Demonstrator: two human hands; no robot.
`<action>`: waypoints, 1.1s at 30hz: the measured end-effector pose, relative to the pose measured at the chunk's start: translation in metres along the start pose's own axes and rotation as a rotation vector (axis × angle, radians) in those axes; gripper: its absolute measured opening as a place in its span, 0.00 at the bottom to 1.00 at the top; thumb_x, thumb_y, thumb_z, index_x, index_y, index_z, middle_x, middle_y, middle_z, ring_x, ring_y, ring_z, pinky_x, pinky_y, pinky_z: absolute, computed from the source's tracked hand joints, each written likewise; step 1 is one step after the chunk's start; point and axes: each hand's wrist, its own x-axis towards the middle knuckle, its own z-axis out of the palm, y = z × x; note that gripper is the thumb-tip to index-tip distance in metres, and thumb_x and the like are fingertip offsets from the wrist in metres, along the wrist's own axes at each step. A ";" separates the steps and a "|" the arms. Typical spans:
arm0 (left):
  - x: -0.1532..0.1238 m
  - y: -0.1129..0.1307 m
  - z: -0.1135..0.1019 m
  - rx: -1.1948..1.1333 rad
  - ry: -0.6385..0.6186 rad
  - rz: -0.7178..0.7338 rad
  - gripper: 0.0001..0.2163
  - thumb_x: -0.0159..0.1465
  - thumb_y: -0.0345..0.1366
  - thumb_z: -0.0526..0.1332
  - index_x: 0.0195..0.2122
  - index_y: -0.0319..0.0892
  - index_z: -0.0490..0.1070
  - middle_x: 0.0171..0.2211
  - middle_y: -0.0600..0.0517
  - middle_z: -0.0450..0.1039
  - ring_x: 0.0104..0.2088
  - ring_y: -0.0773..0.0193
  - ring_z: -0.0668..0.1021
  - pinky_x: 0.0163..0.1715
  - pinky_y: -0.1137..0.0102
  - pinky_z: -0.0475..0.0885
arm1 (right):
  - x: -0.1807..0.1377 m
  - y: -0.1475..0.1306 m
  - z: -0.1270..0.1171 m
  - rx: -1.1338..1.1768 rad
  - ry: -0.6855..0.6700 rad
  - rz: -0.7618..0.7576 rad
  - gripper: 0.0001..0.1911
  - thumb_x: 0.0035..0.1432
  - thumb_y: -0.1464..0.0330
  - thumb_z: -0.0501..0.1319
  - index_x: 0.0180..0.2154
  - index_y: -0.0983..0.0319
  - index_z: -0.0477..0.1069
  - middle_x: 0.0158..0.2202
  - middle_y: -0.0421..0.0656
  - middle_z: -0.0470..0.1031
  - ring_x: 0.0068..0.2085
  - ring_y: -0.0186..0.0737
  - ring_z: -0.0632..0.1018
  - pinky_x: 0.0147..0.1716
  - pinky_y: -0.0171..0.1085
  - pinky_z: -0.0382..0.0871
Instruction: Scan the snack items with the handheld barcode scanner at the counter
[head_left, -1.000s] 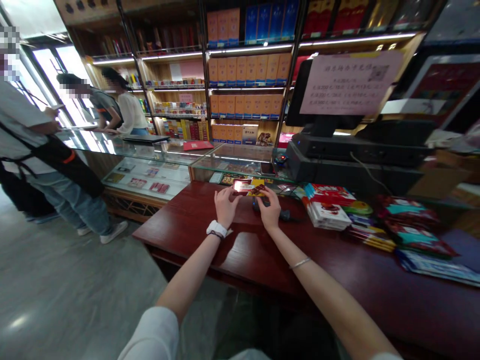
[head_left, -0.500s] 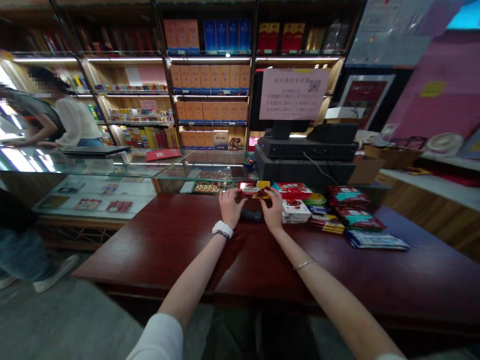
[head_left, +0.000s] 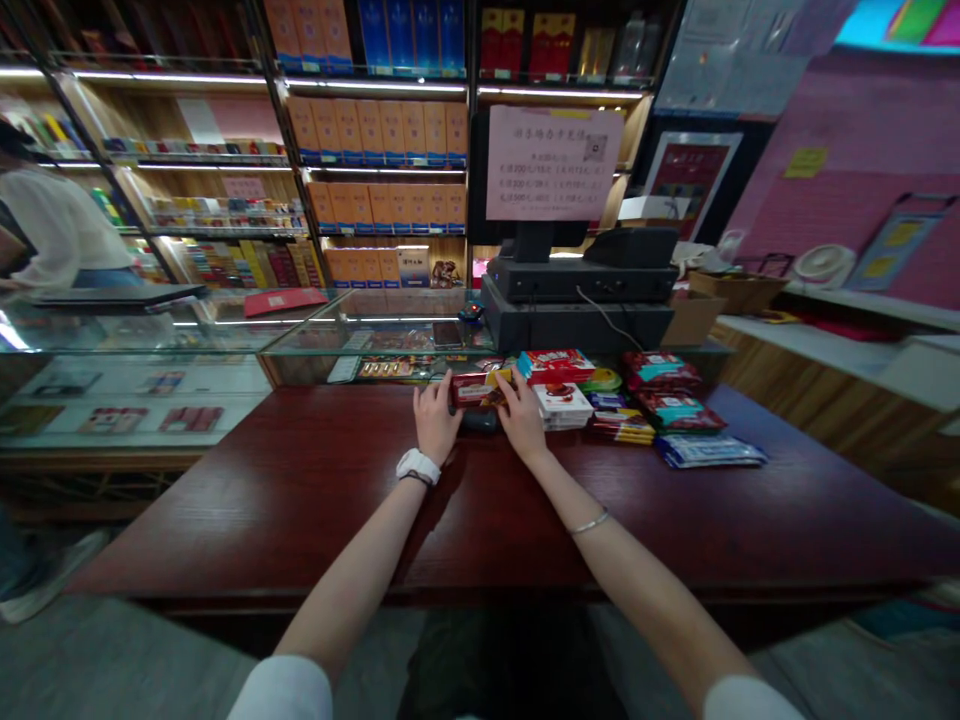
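Both my hands hold one small red snack packet between them, just above the far side of the dark red wooden counter. My left hand, with a white watch at the wrist, grips the packet's left end. My right hand, with a thin bracelet on the wrist, grips its right end. A dark handheld device lies on the counter under the packet, partly hidden by my hands.
Piles of colourful snack packets lie right of my hands. Behind them stands a black till with a screen and a pink notice. Glass display cases run left. Shelves of orange boxes fill the back. A person stands far left.
My view has swung to the right, so the people at the left have slid out of frame. Both hands keep their hold on the packet, now slightly lower over the counter.
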 end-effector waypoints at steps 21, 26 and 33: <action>0.002 0.002 -0.013 0.002 -0.087 0.173 0.27 0.55 0.32 0.66 0.57 0.47 0.67 0.61 0.44 0.66 0.62 0.49 0.68 0.69 0.47 0.48 | 0.001 -0.018 -0.009 -0.261 -0.246 -0.298 0.35 0.59 0.80 0.53 0.65 0.51 0.60 0.69 0.45 0.57 0.69 0.52 0.57 0.66 0.66 0.43; 0.001 0.004 -0.010 -0.018 -0.107 0.198 0.27 0.55 0.31 0.64 0.57 0.47 0.67 0.62 0.45 0.66 0.63 0.51 0.67 0.69 0.48 0.46 | 0.001 -0.027 -0.007 -0.279 -0.307 -0.353 0.34 0.60 0.79 0.55 0.64 0.49 0.61 0.70 0.47 0.56 0.69 0.51 0.57 0.66 0.65 0.42; -0.001 0.004 -0.005 -0.036 -0.128 0.169 0.27 0.56 0.32 0.64 0.59 0.47 0.66 0.63 0.45 0.65 0.64 0.52 0.67 0.70 0.49 0.45 | 0.001 -0.027 -0.009 -0.281 -0.329 -0.319 0.36 0.58 0.81 0.55 0.64 0.48 0.61 0.69 0.46 0.57 0.69 0.53 0.57 0.65 0.68 0.40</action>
